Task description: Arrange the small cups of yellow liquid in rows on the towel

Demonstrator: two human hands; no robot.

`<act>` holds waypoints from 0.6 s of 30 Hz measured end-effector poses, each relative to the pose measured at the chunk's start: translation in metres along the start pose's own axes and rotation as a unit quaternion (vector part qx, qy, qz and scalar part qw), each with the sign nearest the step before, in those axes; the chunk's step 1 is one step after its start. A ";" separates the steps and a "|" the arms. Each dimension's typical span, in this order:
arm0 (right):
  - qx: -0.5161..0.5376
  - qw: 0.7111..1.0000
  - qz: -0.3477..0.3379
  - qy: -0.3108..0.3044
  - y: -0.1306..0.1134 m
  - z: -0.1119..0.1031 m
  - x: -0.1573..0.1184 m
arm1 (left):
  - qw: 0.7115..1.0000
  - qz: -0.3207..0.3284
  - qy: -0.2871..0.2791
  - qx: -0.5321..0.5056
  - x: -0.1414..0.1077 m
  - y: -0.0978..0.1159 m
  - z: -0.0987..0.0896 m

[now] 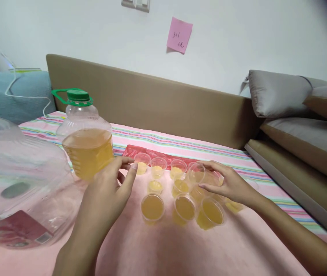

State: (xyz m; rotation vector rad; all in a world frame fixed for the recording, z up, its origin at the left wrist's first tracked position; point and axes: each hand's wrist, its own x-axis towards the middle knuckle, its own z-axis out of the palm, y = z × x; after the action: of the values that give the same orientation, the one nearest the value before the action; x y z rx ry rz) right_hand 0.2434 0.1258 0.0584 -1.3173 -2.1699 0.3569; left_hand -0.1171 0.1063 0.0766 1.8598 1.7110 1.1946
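My right hand [223, 180] pinches a clear plastic cup [196, 173], thumb and fingers at its right side. That cup looks tilted and overlaps cups behind it, so its contents are hard to make out. My left hand [114, 182] has its thumb and fingers apart and curved, at the left edge of a back-row cup [142, 165]; contact is unclear. Several cups of yellow liquid stand between my hands, among them a front left cup [152, 207], a front middle cup [184, 208] and a front right cup [211, 212]. My right hand partly hides others.
A green-capped jug [87, 149] of yellow liquid stands left, behind a large clear bottle [22, 172]. A red plastic sheet [129, 150] lies behind the cups on a pink cloth [140, 249]. Cushions [284, 94] are stacked right; a brown headboard [152, 101] closes the back.
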 end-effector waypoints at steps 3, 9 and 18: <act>-0.007 1.000 -0.006 -0.004 -0.001 -0.001 0.001 | 1.000 -0.001 -0.001 0.009 -0.001 0.000 -0.002; -0.030 0.999 -0.021 -0.006 -0.001 -0.003 0.002 | 1.000 -0.003 -0.005 0.019 -0.001 0.001 -0.006; -0.054 0.998 -0.037 -0.017 -0.003 -0.005 0.003 | 0.999 -0.006 -0.026 0.030 -0.001 0.002 -0.005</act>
State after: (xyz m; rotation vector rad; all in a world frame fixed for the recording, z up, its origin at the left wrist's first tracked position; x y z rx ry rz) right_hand 0.2432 0.1267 0.0652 -1.2928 -2.2866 0.2378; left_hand -0.1199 0.1035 0.0806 1.8949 1.7447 1.0913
